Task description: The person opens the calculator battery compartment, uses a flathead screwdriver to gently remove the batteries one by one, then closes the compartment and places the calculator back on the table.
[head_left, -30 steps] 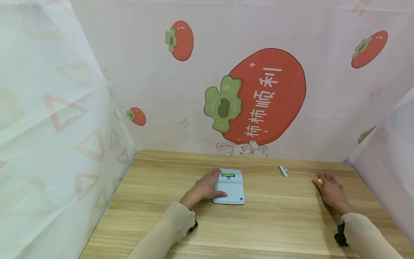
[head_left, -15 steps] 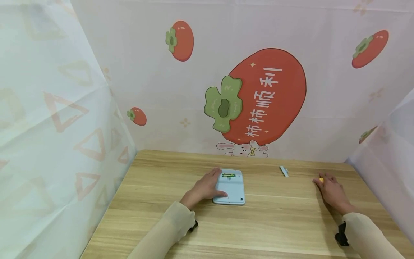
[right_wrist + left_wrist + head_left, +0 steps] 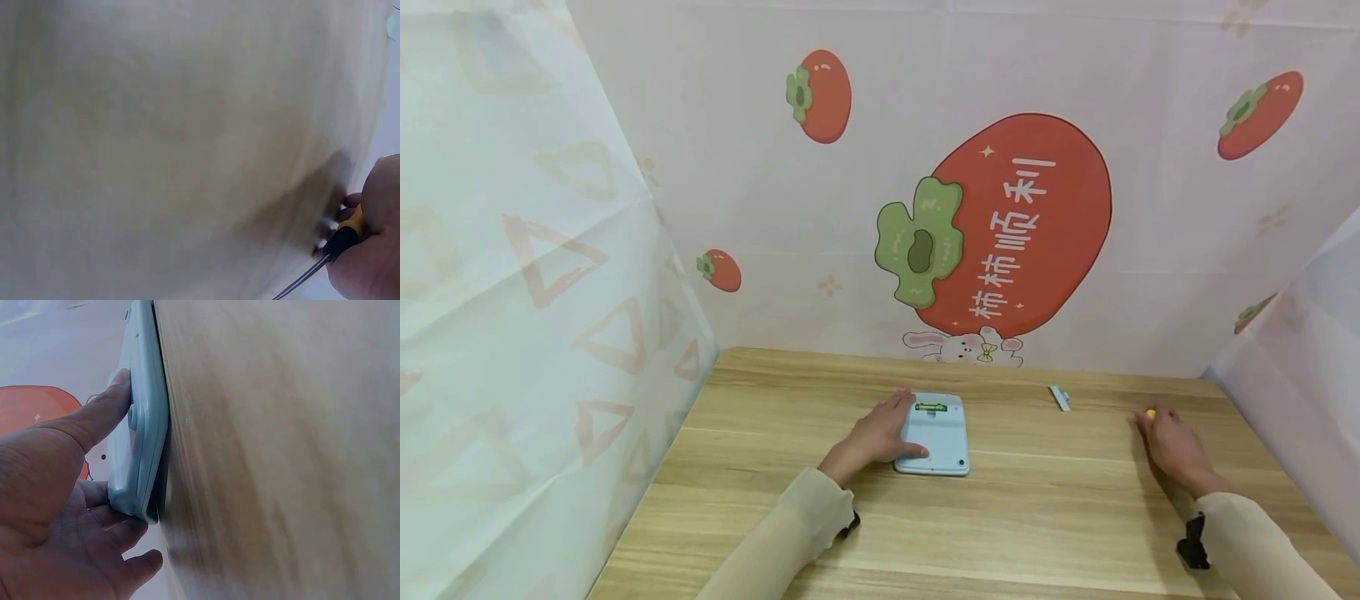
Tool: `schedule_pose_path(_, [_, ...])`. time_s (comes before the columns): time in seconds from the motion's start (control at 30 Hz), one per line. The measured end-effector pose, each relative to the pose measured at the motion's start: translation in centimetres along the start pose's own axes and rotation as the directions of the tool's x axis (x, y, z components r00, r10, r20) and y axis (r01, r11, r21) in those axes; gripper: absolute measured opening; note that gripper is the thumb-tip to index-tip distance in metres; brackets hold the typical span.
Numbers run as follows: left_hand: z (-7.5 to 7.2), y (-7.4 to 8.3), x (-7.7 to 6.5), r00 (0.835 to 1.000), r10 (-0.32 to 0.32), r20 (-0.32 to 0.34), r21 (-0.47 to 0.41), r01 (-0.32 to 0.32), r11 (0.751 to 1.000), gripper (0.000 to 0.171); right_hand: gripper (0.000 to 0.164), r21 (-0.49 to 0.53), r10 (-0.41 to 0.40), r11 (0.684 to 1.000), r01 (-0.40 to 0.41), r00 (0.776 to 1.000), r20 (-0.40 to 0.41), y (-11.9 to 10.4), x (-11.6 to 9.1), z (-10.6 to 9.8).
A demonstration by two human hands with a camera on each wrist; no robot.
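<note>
A flat pale blue device [image 3: 936, 446] lies on the table with its battery slot uncovered. Inside the slot sits a green-yellow battery [image 3: 931, 407]. My left hand [image 3: 872, 433] grips the device's left side, thumb on its upper face and fingers along the edge, as the left wrist view also shows. At the far right, my right hand [image 3: 1176, 446] holds a screwdriver [image 3: 342, 242] by its yellow and black handle; the thin metal shaft runs out of the right wrist view. Between the hands, farther back, lies a small pale blue battery cover [image 3: 1060, 398].
The wooden table [image 3: 1015, 525] ends at a white backdrop [image 3: 775, 200] printed with red persimmons and a rabbit. White sheets [image 3: 512, 333] stand along the left and right sides. Black straps show at both cuffs.
My right hand has shifted slightly right with the screwdriver, and its fingers are curled in more around the handle. The left hand and the device stay in place.
</note>
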State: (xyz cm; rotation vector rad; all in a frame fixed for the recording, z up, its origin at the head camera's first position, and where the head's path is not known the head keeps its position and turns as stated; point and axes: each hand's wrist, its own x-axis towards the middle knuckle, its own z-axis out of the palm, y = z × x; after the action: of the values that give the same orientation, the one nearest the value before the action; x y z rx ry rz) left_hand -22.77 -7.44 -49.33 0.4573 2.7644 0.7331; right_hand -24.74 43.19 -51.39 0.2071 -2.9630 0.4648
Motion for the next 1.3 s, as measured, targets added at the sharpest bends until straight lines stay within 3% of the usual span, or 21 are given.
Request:
schedule_pose_path(0.3, [0.1,0.0,0.0,1.0,-0.001,0.002,0.001,0.001,1.0,0.101,0.045,0.018,0.06,0.998,-0.062,0.994,0.093,0.3,0.6,-1.3])
schedule_pose_path(0.6, [0.2,-0.2,0.1,1.0,0.003,0.002,-0.004,-0.003,1.0,0.102,0.049,0.086,0.109,0.99,-0.114,0.992,0.063,-0.5,1.4,-2.4])
schedule_pose_path(0.7, [0.1,-0.2,0.1,1.0,0.003,0.002,-0.008,-0.003,1.0,0.102,0.051,0.148,0.158,0.975,-0.167,0.985,0.074,-0.9,1.5,-2.8])
schedule_pose_path(0.8, [0.1,-0.2,0.1,1.0,0.006,0.003,-0.008,-0.006,1.0,0.102,0.057,0.264,0.208,0.937,-0.23,0.972,0.109,-1.2,1.4,-3.0])
schedule_pose_path(0.87, [0.0,-0.2,0.1,1.0,0.009,0.004,-0.007,-0.008,1.0,0.102,0.06,0.386,0.224,0.886,-0.258,0.966,0.132,-1.4,1.5,-3.0])
schedule_pose_path(1.03, [0.0,-0.1,0.1,1.0,0.008,0.0,-0.013,-0.008,1.0,0.102,0.064,0.667,0.261,0.673,-0.319,0.947,0.19,-2.2,1.6,-3.1])
schedule_pose_path(1.1, [0.0,-0.1,0.1,1.0,0.01,-0.001,-0.012,-0.01,1.0,0.102,0.063,0.728,0.29,0.597,-0.337,0.937,0.195,-2.7,1.7,-3.1])
schedule_pose_path(1.2, [0.0,-0.1,0.1,1.0,0.016,-0.001,-0.007,-0.016,1.0,0.102,0.058,0.816,0.329,0.456,-0.355,0.919,0.216,-3.3,1.8,-3.0])
schedule_pose_path(1.3, [0.0,0.0,0.1,1.0,0.013,0.001,-0.005,-0.013,1.0,0.102,0.044,0.865,0.354,0.34,-0.37,0.902,0.246,-3.8,1.8,-2.9])
